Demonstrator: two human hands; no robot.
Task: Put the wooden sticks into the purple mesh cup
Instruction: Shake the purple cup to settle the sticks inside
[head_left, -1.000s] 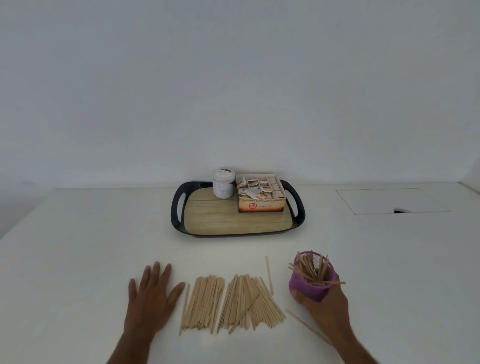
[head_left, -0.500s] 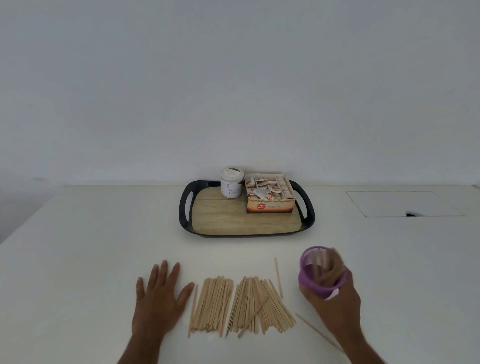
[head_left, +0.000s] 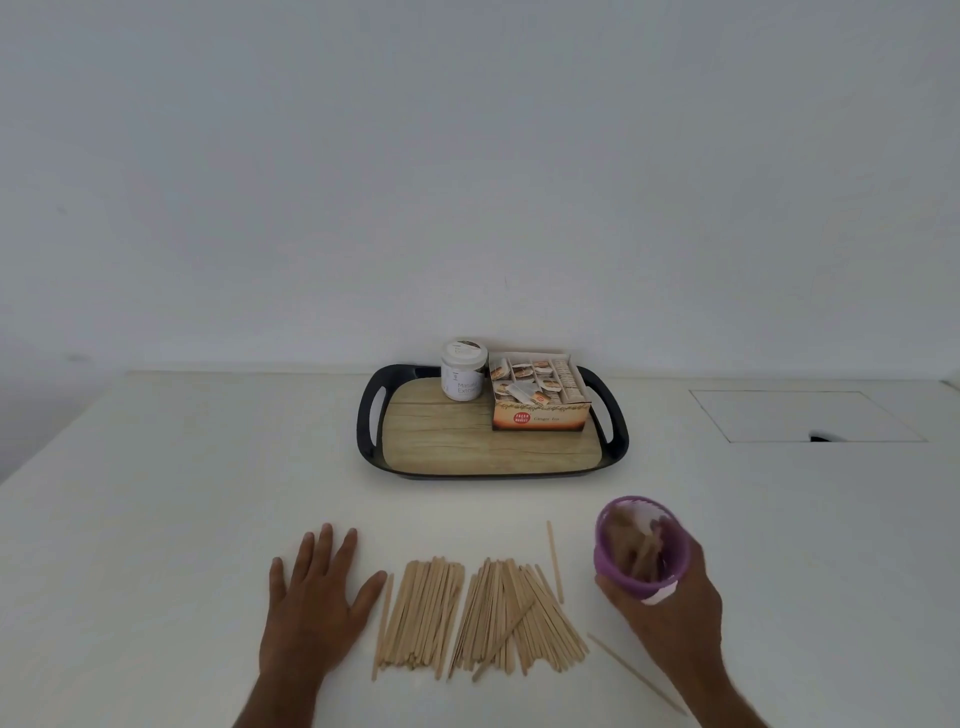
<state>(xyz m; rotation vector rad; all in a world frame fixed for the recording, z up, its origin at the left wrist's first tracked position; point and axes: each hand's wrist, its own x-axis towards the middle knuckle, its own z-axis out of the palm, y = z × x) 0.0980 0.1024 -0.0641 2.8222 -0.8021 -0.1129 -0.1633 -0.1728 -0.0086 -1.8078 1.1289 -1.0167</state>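
Observation:
My right hand (head_left: 675, 618) grips the purple mesh cup (head_left: 641, 545) from below and behind, holding it tilted with its mouth toward me; several wooden sticks show blurred inside it. Two heaps of wooden sticks (head_left: 472, 616) lie on the white table just left of the cup. One single stick (head_left: 555, 561) lies between heap and cup, and another single stick (head_left: 636, 673) lies slanted below my right wrist. My left hand (head_left: 317, 608) rests flat on the table with fingers spread, its thumb almost touching the left heap.
A black tray (head_left: 371, 415) with a wood-look floor stands farther back, carrying a white jar (head_left: 464, 370) and an open tea box (head_left: 540, 395). A rectangular hatch (head_left: 805, 415) is set into the table at the right. The table (head_left: 182, 493) ends at a white wall.
My right hand has lifted the cup and tipped it toward me; the sticks that poked out of its rim now lie inside. The left hand and the heaps have stayed put.

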